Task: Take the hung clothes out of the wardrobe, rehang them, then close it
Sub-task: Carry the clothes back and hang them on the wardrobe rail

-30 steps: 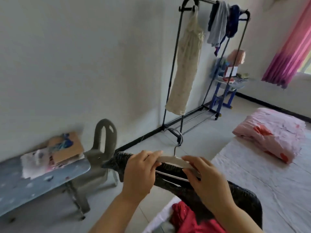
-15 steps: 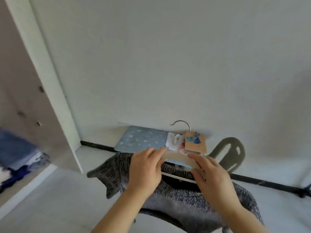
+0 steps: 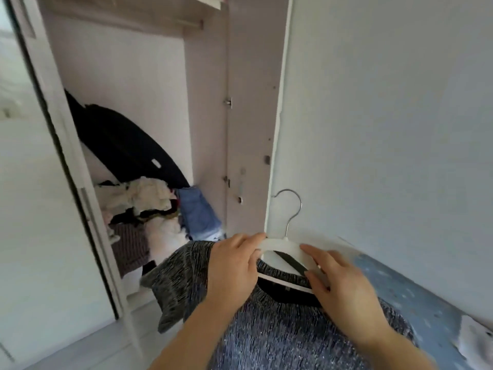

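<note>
A grey knitted sweater (image 3: 280, 335) hangs on a white hanger (image 3: 282, 245) with a metal hook, held low in front of me. My left hand (image 3: 234, 271) grips the hanger's left shoulder through the sweater. My right hand (image 3: 344, 287) grips its right shoulder. The wardrobe (image 3: 208, 108) stands open ahead and to the left, its hanging rail (image 3: 128, 18) bare near the top. A dark garment (image 3: 125, 145) leans inside against the back panel.
A heap of folded and loose clothes (image 3: 157, 206), white, blue and dark, lies on the wardrobe floor. The open door (image 3: 45, 182) stands at the left. A plain wall (image 3: 386, 116) fills the right, with a blue tabletop (image 3: 416, 297) at the lower right.
My view has swung left from the clothes rack and bed, past the blue table, to the open wardrobe. Both hands keep the same grip on the hanger with the sweater.
</note>
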